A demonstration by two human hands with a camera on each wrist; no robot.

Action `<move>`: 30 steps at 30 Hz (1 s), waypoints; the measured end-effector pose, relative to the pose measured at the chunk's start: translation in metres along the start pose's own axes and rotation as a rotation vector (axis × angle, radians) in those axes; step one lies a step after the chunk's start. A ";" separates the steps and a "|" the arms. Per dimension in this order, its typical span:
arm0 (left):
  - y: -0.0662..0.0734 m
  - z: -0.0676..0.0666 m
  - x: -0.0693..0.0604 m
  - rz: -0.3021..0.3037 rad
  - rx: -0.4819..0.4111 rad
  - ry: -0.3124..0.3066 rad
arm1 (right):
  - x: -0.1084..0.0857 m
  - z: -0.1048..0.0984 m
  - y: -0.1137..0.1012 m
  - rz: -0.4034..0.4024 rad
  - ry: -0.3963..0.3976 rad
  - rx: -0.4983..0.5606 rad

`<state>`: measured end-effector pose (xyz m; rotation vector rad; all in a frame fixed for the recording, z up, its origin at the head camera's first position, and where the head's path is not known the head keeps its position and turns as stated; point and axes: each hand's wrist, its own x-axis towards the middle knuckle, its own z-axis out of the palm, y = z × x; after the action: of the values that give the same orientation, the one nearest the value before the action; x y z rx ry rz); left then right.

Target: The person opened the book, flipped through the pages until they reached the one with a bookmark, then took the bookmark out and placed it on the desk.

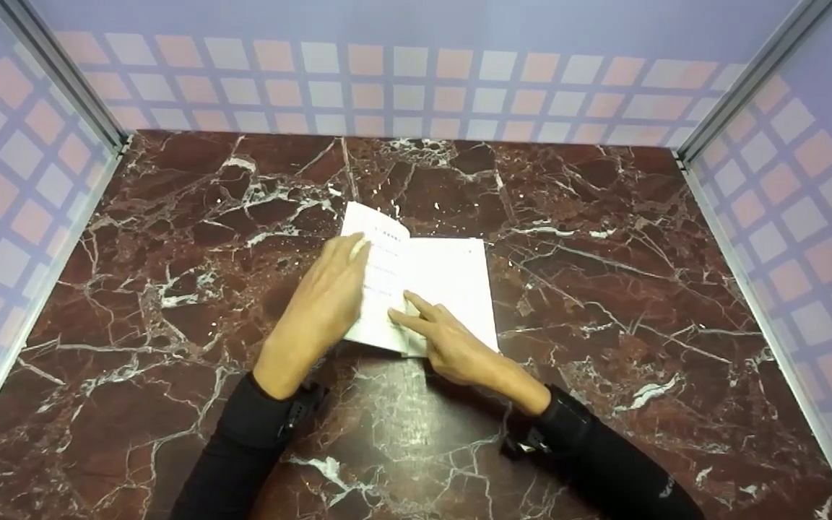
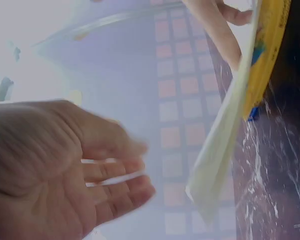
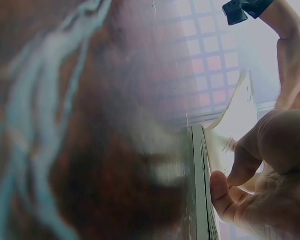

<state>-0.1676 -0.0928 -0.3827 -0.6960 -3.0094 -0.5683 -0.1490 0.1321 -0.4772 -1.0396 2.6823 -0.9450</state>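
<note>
Paperback book [image 1: 452, 278] lies spread on the marble-patterned tabletop [image 1: 134, 419], its gutter [image 1: 408, 263] as the long axis, running away from the person. Take the gutter as the landmark. Left of it, the left page [image 1: 380, 271] arches up and stands off the table, and its outer edge is on the side toward the left hand [image 1: 318, 300], which is the nearer hand to that edge. At the gutter itself are two extended fingertips of the right hand [image 1: 452, 343], spread slightly apart; the rest of that hand lies to its right, over the lower part of the right page.

The left hand's fingers are loosely bent and hold nothing; the left wrist view shows a gap between them and the leaves. In the head view this hand covers much of the left page's outer edge. The yellow cover [image 2: 270, 55] shows only from the left wrist, cut off at the top. Print is too faint to read, and the right thumb's contact with the book cannot be told.
</note>
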 end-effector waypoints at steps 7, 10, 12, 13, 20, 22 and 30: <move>0.015 0.016 0.000 0.124 0.056 -0.144 | 0.001 -0.001 -0.001 0.010 -0.037 -0.007; 0.015 0.022 -0.001 0.069 0.054 -0.253 | 0.001 -0.002 -0.001 0.011 -0.042 -0.006; 0.013 0.024 -0.001 0.021 0.042 -0.310 | 0.001 -0.003 -0.001 0.015 -0.046 0.000; 0.012 0.025 -0.001 0.001 0.031 -0.327 | 0.001 -0.004 -0.001 0.015 -0.048 0.006; 0.004 0.031 -0.001 -0.008 -0.025 -0.296 | 0.001 -0.012 -0.003 0.097 -0.079 0.150; 0.002 0.033 0.000 0.002 -0.027 -0.282 | 0.001 -0.016 -0.004 0.111 -0.072 0.195; -0.003 0.036 0.004 -0.005 -0.045 -0.318 | -0.003 -0.044 -0.003 0.249 0.135 0.139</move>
<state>-0.1695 -0.0813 -0.4173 -0.8568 -3.2984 -0.5770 -0.1581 0.1547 -0.4407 -0.6176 2.7202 -1.1656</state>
